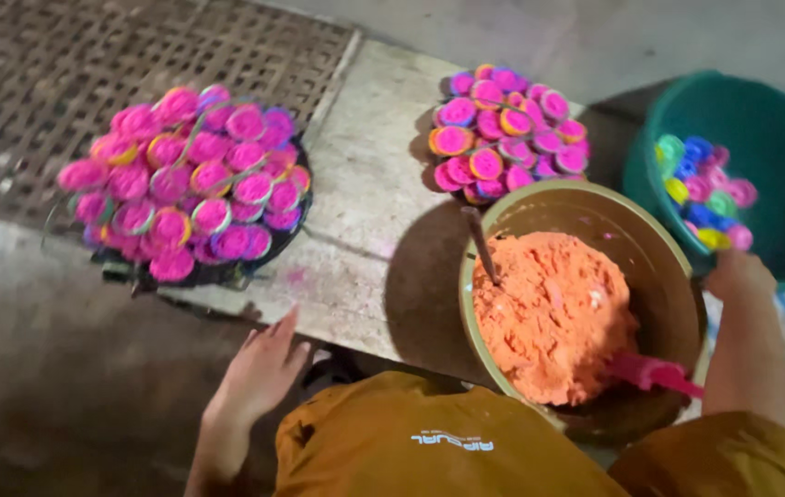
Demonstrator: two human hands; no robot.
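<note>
One green tub [779,147] is seen at the upper right, holding a loose heap of small empty caps [705,193] in several colours; its rim is touched by the right hand [738,276], whose fingers are hidden, so the grip cannot be told. Just beside it, one tan bowl [659,248] is filled with orange powder [549,313], in which two tools are set: a dark stick [482,244] tilted up-left and a pink scoop [655,373] lying toward the right. Two mounds of pink-filled caps [190,179] [507,133], too many and too blurred to be counted, are laid on the slab. The left hand [263,368] is spread flat, empty.
</note>
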